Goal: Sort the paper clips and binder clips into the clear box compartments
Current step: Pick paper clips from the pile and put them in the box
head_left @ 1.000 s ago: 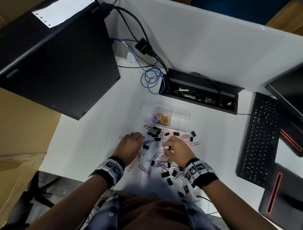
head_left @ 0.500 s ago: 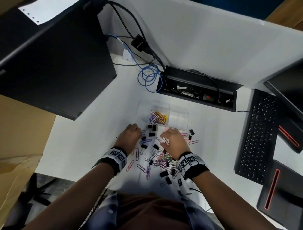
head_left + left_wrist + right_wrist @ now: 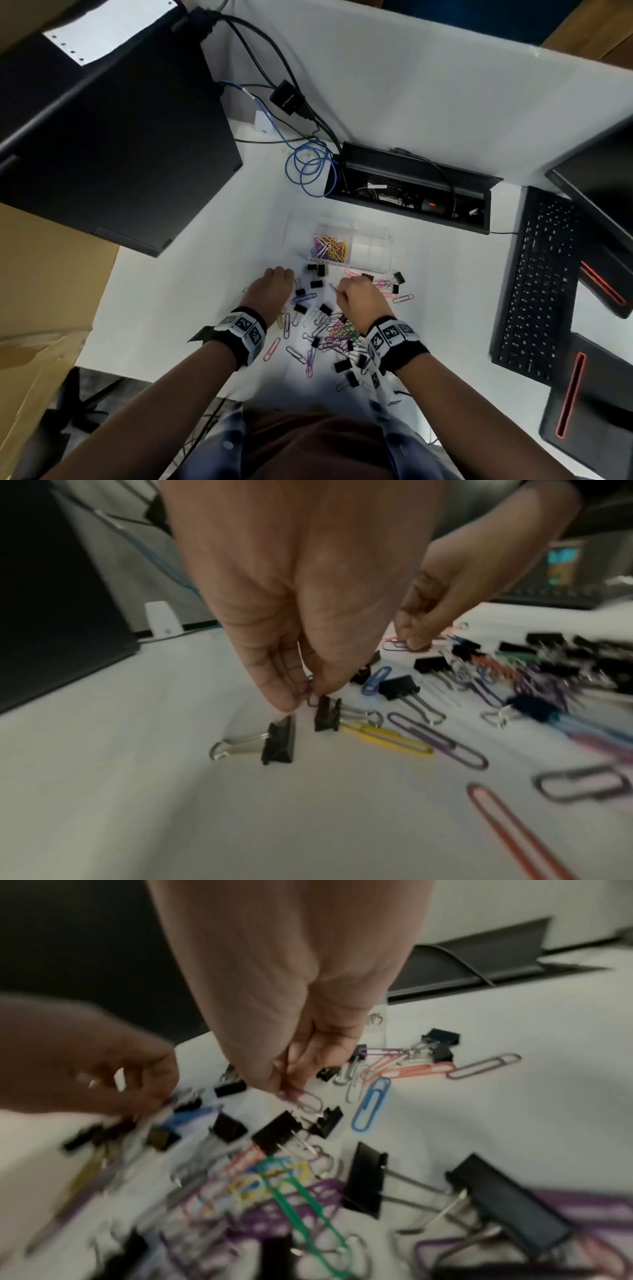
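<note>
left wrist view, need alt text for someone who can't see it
Seen from the wrist, the left hand pinches a thin paper clip just above a white desk, beside two black binder clips. Behind it the right hand pinches another paper clip from a blurred scatter of coloured paper clips and more black binder clips.

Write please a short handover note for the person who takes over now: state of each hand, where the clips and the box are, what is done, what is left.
Left hand: fingertips pinch a dark paper clip just above the table, beside two black binder clips.
Right hand: fingertips pinch a purple paper clip low over the pile.
Clear box: on the table beyond both hands. Its left compartment holds coloured paper clips; the other compartments look empty.
Done: some paper clips sorted.
Left: the mixed pile of paper clips and black binder clips on the table between hands and box. No binder clip visible in the box yet.
</note>
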